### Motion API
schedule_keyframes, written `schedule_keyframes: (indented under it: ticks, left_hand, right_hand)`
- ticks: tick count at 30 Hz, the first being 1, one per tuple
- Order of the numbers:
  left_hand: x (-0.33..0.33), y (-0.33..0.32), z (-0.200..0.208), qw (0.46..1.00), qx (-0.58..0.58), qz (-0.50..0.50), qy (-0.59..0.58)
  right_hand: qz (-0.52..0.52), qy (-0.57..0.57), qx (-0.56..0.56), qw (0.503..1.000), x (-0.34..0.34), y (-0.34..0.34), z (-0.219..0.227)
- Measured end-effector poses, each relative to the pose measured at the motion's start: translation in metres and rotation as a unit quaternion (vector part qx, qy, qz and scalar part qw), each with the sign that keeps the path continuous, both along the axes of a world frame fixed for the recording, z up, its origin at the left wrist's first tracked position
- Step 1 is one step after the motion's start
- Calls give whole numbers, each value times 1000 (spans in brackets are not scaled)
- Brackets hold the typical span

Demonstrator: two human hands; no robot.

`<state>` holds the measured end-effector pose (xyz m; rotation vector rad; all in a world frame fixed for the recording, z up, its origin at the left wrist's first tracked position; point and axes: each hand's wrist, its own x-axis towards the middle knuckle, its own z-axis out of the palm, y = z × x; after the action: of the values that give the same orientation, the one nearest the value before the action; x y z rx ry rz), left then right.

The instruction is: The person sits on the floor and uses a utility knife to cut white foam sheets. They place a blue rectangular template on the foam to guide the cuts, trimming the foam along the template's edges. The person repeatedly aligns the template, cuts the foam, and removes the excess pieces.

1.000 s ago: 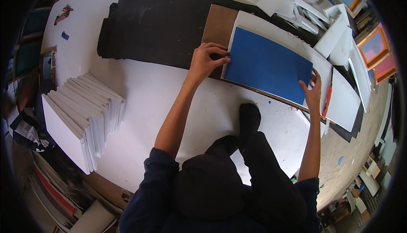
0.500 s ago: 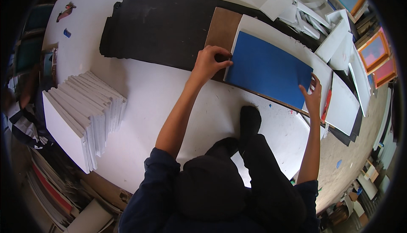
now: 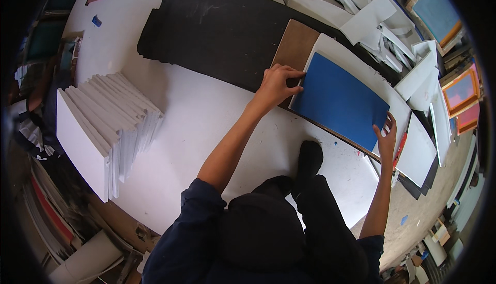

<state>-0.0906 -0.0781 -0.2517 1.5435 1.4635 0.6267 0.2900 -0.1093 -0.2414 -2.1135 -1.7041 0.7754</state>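
Note:
A blue rectangular board [image 3: 341, 100] lies flat on a larger white sheet [image 3: 361, 69], which rests on a brown board [image 3: 294, 46]. My left hand [image 3: 279, 83] grips the blue board's left edge, thumb and fingers pinched at the border. At its right edge my right hand [image 3: 386, 134] curls round the border, the thumb on the near side and the fingers partly hidden beyond it. Just right of that hand lies a thin red tool [image 3: 401, 147], perhaps a cutter. A black mat [image 3: 217, 31] stretches left from under the brown board.
A row of white boards [image 3: 111, 129] stands on edge at the left of the white work surface [image 3: 201, 113]. White offcuts [image 3: 369, 20] pile up at the far right. A small blue object [image 3: 96, 21] lies far left. My feet [image 3: 310, 157] rest on the surface nearby.
The view has shifted, so most of the scene sits differently in the picture. Both hands keep their places at the blue board's edges, and the board looks unmoved on the white sheet.

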Motion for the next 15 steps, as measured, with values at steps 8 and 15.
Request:
schedule_keyframes:
  ticks: [8, 15]
  left_hand:
    - [1, -1, -5, 1000, 24, -7, 3]
    - [3, -2, -6, 999, 31, -6, 9]
  right_hand:
    - [11, -1, 2, 1000, 0, 0, 2]
    - [15, -13, 13, 1000, 1, -2, -1]
